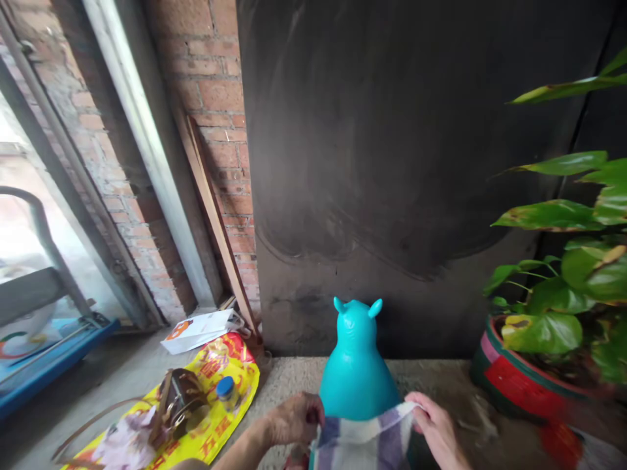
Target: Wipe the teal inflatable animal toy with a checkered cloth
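A person's left hand (294,418) and right hand (435,427) each pinch the upper edge of a striped cloth (362,440), stretched between them at the frame's bottom, just in front of a turquoise inflatable animal toy (356,372) standing on the concrete floor (294,375) before a dark panel (416,163). A potted plant (553,313) stands right; a yellow bag (220,385) lies left.

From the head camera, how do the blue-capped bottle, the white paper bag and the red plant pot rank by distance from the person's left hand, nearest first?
Measured from the left hand:
1. Blue-capped bottle, just to its left on the yellow bag.
2. White paper bag, farther left and back, near the brick wall.
3. Red plant pot, far off on the right, past the right hand.
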A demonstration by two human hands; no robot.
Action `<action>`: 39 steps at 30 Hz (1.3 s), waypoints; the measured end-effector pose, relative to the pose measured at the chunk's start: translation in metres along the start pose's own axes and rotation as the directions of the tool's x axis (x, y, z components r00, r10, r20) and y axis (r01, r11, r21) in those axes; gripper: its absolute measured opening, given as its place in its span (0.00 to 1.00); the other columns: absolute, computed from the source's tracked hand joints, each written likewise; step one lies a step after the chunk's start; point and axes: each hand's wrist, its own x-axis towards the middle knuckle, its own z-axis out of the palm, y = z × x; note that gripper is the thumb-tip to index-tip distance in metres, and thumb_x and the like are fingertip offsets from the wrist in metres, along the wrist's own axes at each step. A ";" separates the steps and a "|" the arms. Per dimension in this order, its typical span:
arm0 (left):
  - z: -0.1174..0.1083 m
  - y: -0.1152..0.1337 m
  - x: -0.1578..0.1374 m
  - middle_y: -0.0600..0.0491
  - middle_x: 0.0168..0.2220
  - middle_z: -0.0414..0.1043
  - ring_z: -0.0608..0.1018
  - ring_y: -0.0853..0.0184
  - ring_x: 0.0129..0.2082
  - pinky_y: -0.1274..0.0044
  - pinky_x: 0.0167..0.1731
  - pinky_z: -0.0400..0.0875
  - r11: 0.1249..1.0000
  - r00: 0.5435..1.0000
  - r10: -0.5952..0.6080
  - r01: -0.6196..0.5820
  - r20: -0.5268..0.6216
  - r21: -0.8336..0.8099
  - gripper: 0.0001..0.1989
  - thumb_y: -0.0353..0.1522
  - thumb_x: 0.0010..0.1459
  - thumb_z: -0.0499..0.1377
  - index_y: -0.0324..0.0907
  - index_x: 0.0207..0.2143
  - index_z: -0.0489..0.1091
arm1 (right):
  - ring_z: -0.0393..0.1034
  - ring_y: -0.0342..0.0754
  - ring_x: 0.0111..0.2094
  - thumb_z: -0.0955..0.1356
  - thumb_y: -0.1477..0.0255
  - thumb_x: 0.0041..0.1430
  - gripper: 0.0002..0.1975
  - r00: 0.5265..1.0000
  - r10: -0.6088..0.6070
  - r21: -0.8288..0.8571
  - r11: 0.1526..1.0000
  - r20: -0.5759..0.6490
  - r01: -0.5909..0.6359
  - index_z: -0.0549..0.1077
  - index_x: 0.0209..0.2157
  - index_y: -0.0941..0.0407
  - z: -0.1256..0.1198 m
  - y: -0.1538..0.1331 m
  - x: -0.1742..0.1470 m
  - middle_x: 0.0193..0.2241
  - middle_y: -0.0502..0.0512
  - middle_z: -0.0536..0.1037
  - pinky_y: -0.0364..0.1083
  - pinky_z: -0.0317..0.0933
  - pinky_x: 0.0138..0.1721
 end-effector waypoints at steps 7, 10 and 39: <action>0.033 -0.011 0.014 0.59 0.32 0.70 0.71 0.71 0.33 0.79 0.36 0.65 0.994 0.993 -0.005 0.018 -0.121 0.105 0.22 0.30 0.46 0.56 0.44 0.47 0.69 | 0.72 0.51 0.33 0.60 0.56 0.41 0.24 0.999 -0.005 -0.059 0.998 0.033 0.007 0.75 0.34 0.55 0.004 -0.006 -0.009 0.32 0.56 0.79 0.48 0.66 0.36; 0.068 -0.004 0.018 0.56 0.43 0.72 0.72 0.67 0.42 0.77 0.45 0.65 0.989 0.988 0.032 -0.010 -0.149 0.146 0.22 0.37 0.47 0.61 0.46 0.47 0.68 | 0.72 0.50 0.35 0.60 0.57 0.44 0.21 0.998 -0.004 -0.084 0.996 0.056 0.009 0.74 0.35 0.54 0.005 -0.003 -0.012 0.33 0.54 0.78 0.48 0.66 0.37; -0.054 0.052 0.019 0.53 0.46 0.72 0.73 0.69 0.49 0.78 0.49 0.65 0.891 0.844 0.174 0.085 -0.508 0.445 0.19 0.30 0.60 0.47 0.49 0.51 0.68 | 0.71 0.48 0.36 0.60 0.52 0.54 0.21 0.933 -0.358 -0.278 0.900 -0.032 0.336 0.74 0.35 0.52 -0.031 -0.126 0.017 0.35 0.54 0.78 0.46 0.64 0.42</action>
